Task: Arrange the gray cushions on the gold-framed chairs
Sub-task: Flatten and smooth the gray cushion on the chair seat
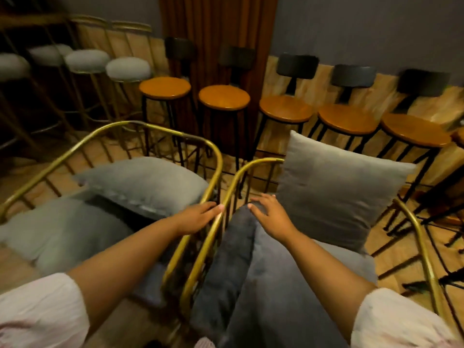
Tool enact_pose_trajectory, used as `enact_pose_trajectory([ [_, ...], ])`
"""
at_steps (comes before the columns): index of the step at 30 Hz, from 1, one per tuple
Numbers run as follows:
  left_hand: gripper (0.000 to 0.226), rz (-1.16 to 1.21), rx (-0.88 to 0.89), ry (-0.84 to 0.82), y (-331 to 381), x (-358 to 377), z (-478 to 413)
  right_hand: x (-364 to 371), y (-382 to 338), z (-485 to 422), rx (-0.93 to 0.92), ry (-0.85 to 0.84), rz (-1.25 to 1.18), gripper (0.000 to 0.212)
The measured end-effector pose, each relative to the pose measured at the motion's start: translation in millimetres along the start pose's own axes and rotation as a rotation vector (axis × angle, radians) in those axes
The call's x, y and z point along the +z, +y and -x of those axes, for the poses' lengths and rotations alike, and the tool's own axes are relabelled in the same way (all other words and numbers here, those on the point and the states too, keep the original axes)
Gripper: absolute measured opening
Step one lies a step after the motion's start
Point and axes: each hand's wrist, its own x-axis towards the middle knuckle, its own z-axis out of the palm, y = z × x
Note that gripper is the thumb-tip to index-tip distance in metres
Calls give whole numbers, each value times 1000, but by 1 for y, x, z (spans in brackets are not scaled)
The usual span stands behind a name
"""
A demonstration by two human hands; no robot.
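Note:
Two gold-framed chairs stand side by side below me. The left chair (160, 130) holds a light gray cushion (148, 184) lying flat at the back and another gray cushion (62, 232) at the front left. In the right chair (253, 167) a light gray cushion (336, 194) stands upright against the back, and a darker gray cushion (233, 257) leans on edge along its left side. My left hand (198, 217) rests flat, fingers extended, over the left chair's gold rail. My right hand (268, 212) lies with fingers spread on top of the darker cushion.
Behind the chairs runs a row of wooden round-seat stools (223, 97) with black legs and backrests. Gold bar stools with gray padded seats (128, 69) stand at the back left. A brown curtain (218, 28) hangs on the gray wall. Black stool legs crowd the floor at right.

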Motion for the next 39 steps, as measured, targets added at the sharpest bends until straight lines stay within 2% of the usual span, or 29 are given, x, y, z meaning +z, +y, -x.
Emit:
enact_pose_trajectory([
  [2, 82, -1, -41, 46, -36, -37, 5, 31, -31, -21, -9, -17, -28, 39],
  [5, 61, 42, -97, 100, -94, -99, 7, 85, -76, -62, 14, 10, -130, 35],
  [7, 57, 36, -92, 103, -128, -138, 4, 117, -100, -87, 60, 41, -227, 33],
  [10, 63, 26, -144, 112, -176, -192, -11, 162, -130, -123, 182, 55, -362, 35],
  [15, 65, 11, -190, 106, -216, -249, -53, 203, -155, -170, 412, 116, -520, 41],
  [20, 59, 135, -166, 147, -234, -271, -113, 219, -140, -220, 553, 152, -522, 46],
  [23, 66, 181, -214, 161, -249, -274, -154, 225, -118, -252, 653, 156, -532, 52],
  [26, 77, 164, -299, 146, -273, -273, -199, 233, -93, -283, 775, 142, -562, 69],
  [29, 64, 154, -329, 160, -295, -267, -239, 247, -62, -313, 886, 90, -560, 86],
  [32, 65, 53, -377, 112, -317, -261, -270, 262, -36, -334, 989, 73, -620, 107],
  [34, 78, -43, -458, 79, -334, -259, -291, 271, -24, -345, 1023, 64, -656, 114],
  [36, 113, -140, -536, 59, -352, -255, -309, 278, -14, -351, 1026, 40, -669, 110],
  [37, 124, -170, -560, 50, -360, -252, -318, 283, -8, -355, 1039, 28, -651, 114],
  [39, 127, -175, -608, 32, -376, -247, -332, 289, 3, -363, 1066, -1, -608, 125],
])
